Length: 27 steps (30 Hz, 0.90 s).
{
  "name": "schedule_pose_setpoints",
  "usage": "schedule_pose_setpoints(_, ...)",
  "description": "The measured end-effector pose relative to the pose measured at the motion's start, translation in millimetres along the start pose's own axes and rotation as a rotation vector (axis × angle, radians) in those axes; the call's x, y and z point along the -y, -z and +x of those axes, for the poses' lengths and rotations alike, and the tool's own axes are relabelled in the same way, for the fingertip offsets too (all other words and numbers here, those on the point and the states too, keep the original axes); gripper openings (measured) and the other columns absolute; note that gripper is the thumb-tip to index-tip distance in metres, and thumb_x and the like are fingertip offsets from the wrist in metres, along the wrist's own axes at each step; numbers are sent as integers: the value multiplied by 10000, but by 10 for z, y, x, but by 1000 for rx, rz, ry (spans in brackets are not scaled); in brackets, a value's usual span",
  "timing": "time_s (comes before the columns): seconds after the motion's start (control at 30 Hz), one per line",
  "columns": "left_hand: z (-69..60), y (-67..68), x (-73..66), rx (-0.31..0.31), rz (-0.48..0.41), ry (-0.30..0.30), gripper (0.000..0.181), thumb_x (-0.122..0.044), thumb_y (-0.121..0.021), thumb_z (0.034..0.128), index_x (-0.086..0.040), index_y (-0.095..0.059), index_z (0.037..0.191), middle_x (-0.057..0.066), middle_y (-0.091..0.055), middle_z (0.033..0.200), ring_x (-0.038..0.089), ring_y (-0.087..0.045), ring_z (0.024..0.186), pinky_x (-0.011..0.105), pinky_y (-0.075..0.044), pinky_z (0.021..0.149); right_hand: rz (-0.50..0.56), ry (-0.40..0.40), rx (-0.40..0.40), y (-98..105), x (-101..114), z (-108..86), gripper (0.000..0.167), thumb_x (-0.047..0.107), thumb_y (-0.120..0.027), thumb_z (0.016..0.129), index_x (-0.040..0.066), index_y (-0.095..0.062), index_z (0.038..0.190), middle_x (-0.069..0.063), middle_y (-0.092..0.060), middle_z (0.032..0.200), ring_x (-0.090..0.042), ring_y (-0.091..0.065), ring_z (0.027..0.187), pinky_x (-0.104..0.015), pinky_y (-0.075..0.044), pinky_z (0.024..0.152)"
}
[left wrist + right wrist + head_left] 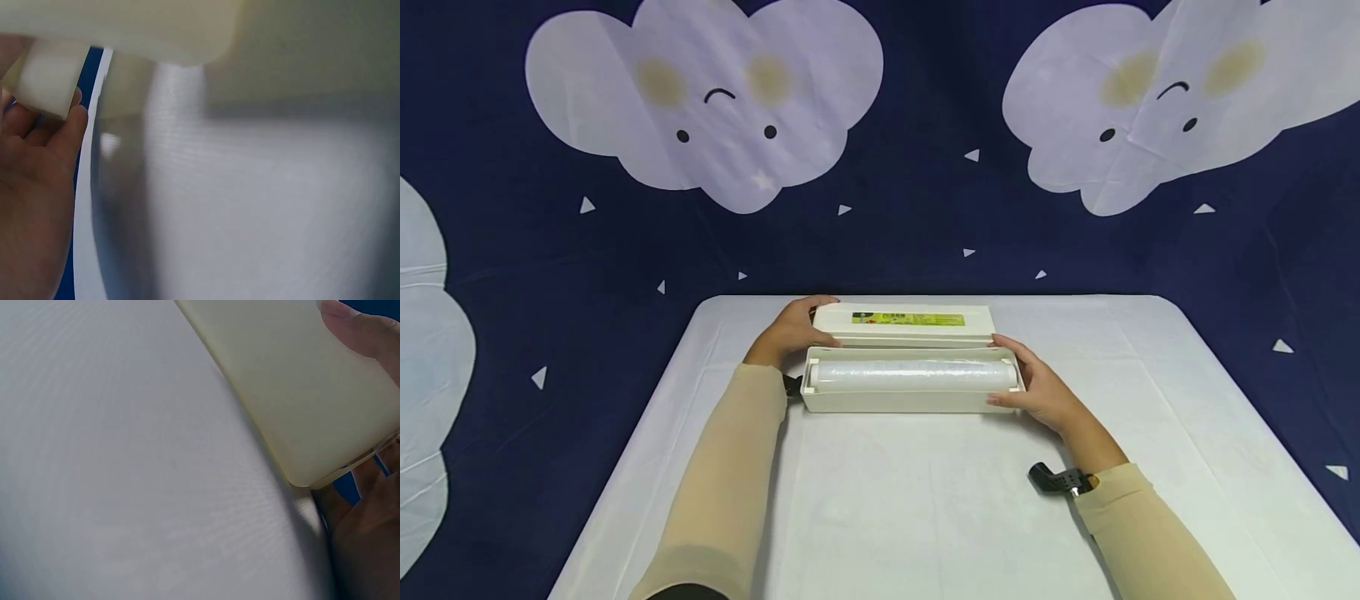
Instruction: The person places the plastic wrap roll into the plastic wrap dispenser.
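Your left hand (793, 332) is just left of the middle of the head view. It pinches the left end of a long white lid (917, 332), thumb on the near side and fingers at the far side. The lid has a bright yellow-green label (907, 319) on top.

Your right hand (1045, 394), right of the middle, holds the right end of the white box (910, 402). Its thumb presses the near wall and its fingers bend around the back corner. You cannot tell if a fingertip also touches the lid.

The box sits in the middle of the frame, just in front of the lid, on the white surface (925, 500). A shiny clear roll (917, 375) lies inside it. At the top of the frame, a dark blue cloth (925, 208) shows white clouds (703, 92) with little faces.
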<state>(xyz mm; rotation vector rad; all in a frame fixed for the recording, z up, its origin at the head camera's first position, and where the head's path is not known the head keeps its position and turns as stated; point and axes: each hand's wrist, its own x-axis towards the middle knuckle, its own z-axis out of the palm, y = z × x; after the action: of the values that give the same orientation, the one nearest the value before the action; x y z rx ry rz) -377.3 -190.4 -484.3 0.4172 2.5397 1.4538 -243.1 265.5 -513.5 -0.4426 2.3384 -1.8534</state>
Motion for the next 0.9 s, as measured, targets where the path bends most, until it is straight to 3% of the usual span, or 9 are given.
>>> schedule_pose_setpoints(0.27, -33, 21, 0, -27, -17, -19, 971, -71, -1038, 601, -66, -599, 1467, 85, -669, 1322, 261, -601, 1201, 410, -450, 1071, -6, -8, -12, -6, -2, 5, 1084, -16, -935, 749, 207, -362, 1642, -119, -436, 1561, -339, -558, 1240, -325, -553, 915)
schedule_pose_setpoints(0.6, -92, 71, 17, -50, -85, -39, 909, -28, -1029, 600, -77, -640, 1420, 87, -711, 1228, 260, -655, 1087, 385, -529, 960, -1, -4, -11, -7, -18, 7, 1095, -9, -945, 739, 212, -365, 1642, -153, -468, 1527, -330, -600, 1179, -339, -569, 886)
schedule_pose_setpoints(0.9, -171, 108, 0, -105, -168, -15, 932, -50, -1040, 591, -117, -641, 1430, 84, -724, 1185, 269, -674, 1031, 354, -561, 864, 12, 2, -11, -3, -31, 20, 1103, -23, -944, 732, 154, -347, 1643, -166, -456, 1536, -326, -599, 1175, -339, -573, 881)
